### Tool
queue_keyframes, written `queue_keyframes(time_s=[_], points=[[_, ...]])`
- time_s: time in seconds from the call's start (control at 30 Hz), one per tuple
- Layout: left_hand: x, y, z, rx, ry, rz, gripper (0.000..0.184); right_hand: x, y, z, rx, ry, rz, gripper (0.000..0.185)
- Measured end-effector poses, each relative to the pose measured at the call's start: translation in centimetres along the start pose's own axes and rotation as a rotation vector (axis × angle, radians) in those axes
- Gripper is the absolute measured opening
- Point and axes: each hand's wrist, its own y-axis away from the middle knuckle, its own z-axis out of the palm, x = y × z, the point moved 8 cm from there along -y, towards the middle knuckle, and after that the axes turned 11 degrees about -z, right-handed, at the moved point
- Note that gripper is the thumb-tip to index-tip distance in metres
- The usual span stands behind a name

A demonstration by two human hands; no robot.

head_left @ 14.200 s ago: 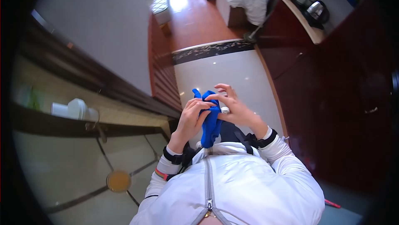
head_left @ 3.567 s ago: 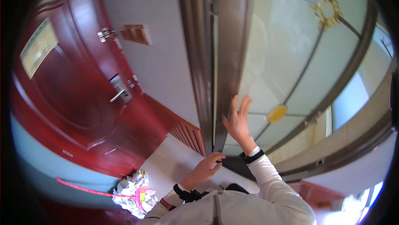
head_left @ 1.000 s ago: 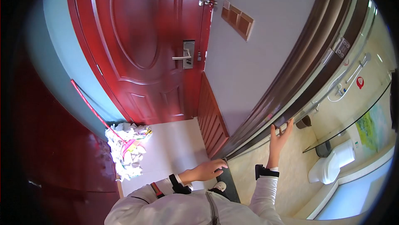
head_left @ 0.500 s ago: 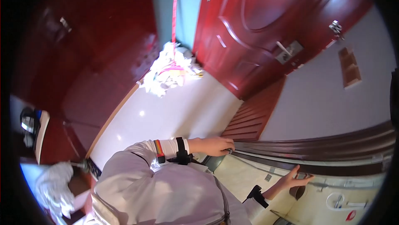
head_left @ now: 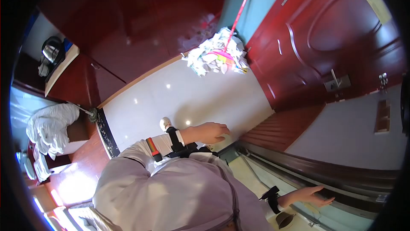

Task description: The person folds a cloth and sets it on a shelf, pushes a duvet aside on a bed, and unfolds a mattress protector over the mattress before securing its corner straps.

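My left hand (head_left: 211, 133) is stretched out over the pale floor with its fingers extended, holding nothing, just short of the end of a dark-framed glass partition (head_left: 252, 152). My right hand (head_left: 309, 194) reaches along the same frame at the lower right, thumb and fingers apart. A small dark patch lies between them; I cannot make out whether it is a thing or part of the frame. Below my right wrist is a brown cup-shaped object (head_left: 284, 220). Both wrists wear black straps.
A pink-handled broom (head_left: 241, 11) stands in a heap of white paper scraps (head_left: 209, 54) in the corner. A red door (head_left: 316, 43) is at the upper right, red cabinets (head_left: 141, 21) at the upper left. A metal kettle (head_left: 51, 51) sits on a shelf; white plastic bags (head_left: 51, 124) lie below.
My left hand has let go of the partition's end and its fingers have straightened. My right hand has moved lower in view, and the view has turned, showing more of the left side.
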Motion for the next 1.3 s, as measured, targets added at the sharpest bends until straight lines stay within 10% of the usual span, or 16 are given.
queue_keyframes(time_s=[0.3, 0.57, 0.83, 1.3], points=[[-15.2, 20.6, -10.1, 0.448, 0.071, -0.346, 0.029, -32.5, 8.3, 9.7, -0.567, -1.268, 0.12, 0.03], [-24.2, 41.1, -14.5, 0.855, 0.139, -0.725, 0.031, -67.7, 17.9, -4.6, -1.067, -1.958, -0.549, 0.039], [-27.0, 51.2, -12.1, 1.126, 0.285, -0.991, 0.03, -84.3, 25.7, -13.1, -1.383, -2.38, -0.594, 0.032], [-25.2, 60.7, -4.1, 1.997, 0.707, -1.624, 0.026, -104.3, 32.4, -38.7, -1.376, -2.926, -1.594, 0.037]])
